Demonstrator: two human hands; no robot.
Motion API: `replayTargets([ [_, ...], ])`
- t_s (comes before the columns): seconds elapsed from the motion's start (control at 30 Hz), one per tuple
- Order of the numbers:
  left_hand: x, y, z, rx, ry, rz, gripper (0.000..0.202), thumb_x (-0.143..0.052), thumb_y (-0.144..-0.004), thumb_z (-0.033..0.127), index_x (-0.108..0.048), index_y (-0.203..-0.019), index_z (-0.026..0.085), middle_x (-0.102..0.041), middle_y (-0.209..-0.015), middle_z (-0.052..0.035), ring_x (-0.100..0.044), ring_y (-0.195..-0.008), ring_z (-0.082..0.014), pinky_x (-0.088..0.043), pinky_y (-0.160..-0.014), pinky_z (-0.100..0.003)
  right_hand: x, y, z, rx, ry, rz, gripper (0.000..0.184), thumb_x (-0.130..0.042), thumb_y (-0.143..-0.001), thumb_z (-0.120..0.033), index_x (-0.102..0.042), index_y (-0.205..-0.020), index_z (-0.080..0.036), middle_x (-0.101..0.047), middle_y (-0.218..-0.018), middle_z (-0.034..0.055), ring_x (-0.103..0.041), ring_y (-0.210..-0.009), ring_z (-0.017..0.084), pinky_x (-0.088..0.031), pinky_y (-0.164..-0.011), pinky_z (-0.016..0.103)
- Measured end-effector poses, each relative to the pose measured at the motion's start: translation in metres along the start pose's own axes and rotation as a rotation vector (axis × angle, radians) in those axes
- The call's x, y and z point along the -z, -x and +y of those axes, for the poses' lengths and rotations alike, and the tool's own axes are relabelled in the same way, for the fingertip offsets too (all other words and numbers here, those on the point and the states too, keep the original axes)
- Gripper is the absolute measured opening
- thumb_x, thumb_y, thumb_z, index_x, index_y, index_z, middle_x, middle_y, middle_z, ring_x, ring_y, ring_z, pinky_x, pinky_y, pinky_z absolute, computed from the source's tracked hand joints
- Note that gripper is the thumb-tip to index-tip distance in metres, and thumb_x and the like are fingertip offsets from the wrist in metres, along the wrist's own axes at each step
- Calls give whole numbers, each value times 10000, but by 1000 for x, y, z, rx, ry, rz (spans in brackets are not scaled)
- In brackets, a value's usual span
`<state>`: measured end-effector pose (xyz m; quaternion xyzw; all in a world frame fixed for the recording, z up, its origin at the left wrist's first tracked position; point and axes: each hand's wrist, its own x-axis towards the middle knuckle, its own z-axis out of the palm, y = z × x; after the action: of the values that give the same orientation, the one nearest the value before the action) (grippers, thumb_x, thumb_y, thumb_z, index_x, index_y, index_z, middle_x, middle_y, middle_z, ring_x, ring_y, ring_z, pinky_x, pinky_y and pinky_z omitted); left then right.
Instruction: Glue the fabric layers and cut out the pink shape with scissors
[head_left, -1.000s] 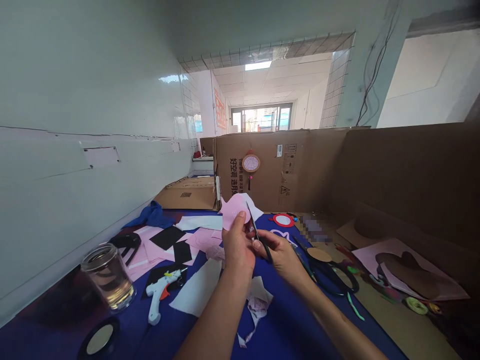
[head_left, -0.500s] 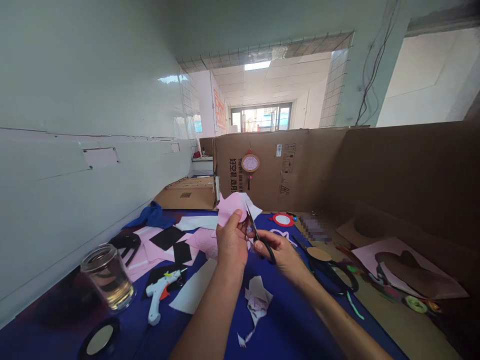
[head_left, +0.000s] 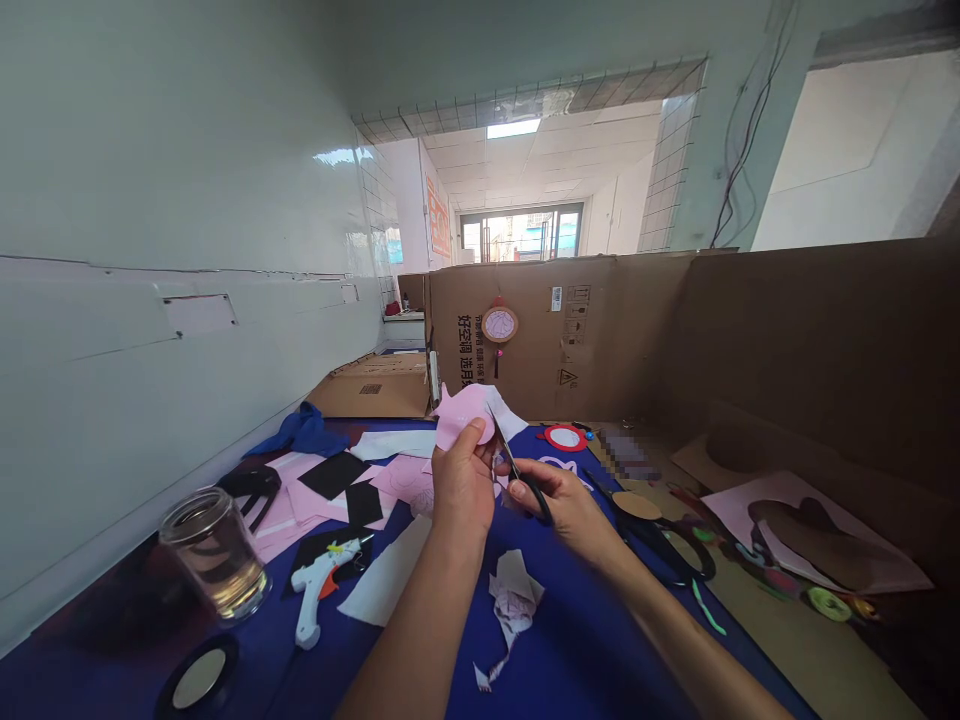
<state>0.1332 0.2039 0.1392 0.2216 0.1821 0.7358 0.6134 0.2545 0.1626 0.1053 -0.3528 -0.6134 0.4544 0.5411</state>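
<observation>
My left hand [head_left: 463, 482] pinches a pink paper piece [head_left: 463, 415] and holds it upright above the blue tabletop [head_left: 585, 650]. My right hand [head_left: 559, 502] grips black-handled scissors [head_left: 519, 474], and their blades point up into the right edge of the pink paper. Both hands are closed and sit close together at the centre of the view. A crumpled pink-and-white paper offcut [head_left: 513, 600] lies on the table just below my hands.
A glass jar [head_left: 215, 551], a white glue gun [head_left: 321, 583] and a black tape roll [head_left: 198, 677] sit at the left. Pink, black and white paper sheets [head_left: 337, 485] lie behind. Another pair of scissors [head_left: 664, 545] lies right. Cardboard walls [head_left: 750, 330] enclose the back and right.
My hands shifted slightly left and down with the paper. The scissor blades have moved further along the pink paper's edge.
</observation>
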Motion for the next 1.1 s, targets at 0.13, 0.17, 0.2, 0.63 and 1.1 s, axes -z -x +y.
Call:
replayTargets([
  [0.13, 0, 0, 1, 2, 0, 1, 273, -868, -686, 115, -724, -918, 120, -778, -842, -69, -759, -740, -183, -617, -783, -312, 0, 1, -1, -6, 10, 2, 569, -871, -740, -704, -850, -1008, -202, -518, -679, -27, -412, -668, 163, -377, -663, 308],
  [0.17, 0, 1, 1, 3, -2, 5, 276, -867, -685, 109, -722, -920, 123, -780, -845, -67, -759, -740, -182, -618, -782, -312, 0, 2, -1, -10, 12, 1, 564, -871, -744, -698, -851, -1011, -202, -515, -675, -28, -410, -665, 163, -377, -659, 307],
  [0.2, 0, 1, 2, 3, -4, 8, 275, -864, -687, 103, -721, -921, 125, -782, -848, -68, -761, -746, -183, -620, -785, -312, 0, 2, -2, -13, 14, 1, 556, -869, -750, -691, -852, -1015, -202, -516, -675, -27, -409, -665, 163, -377, -657, 306],
  [0.63, -3, 1, 3, 20, 17, 44, 252, -811, -716, 44, -717, -927, 147, -802, -867, -83, -795, -806, -225, -628, -810, -341, 1, 2, -5, -31, 7, 22, 522, -903, -714, -653, -854, -970, -200, -554, -714, -16, -402, -674, 157, -365, -648, 298],
  [1.1, -6, 1, 6, 38, 15, 27, 255, -777, -719, 19, -735, -942, 135, -813, -877, -93, -789, -790, -211, -625, -788, -316, 4, 3, -5, -49, 1, -1, 563, -885, -735, -683, -840, -1016, -197, -553, -741, -10, -409, -693, 160, -356, -647, 294],
])
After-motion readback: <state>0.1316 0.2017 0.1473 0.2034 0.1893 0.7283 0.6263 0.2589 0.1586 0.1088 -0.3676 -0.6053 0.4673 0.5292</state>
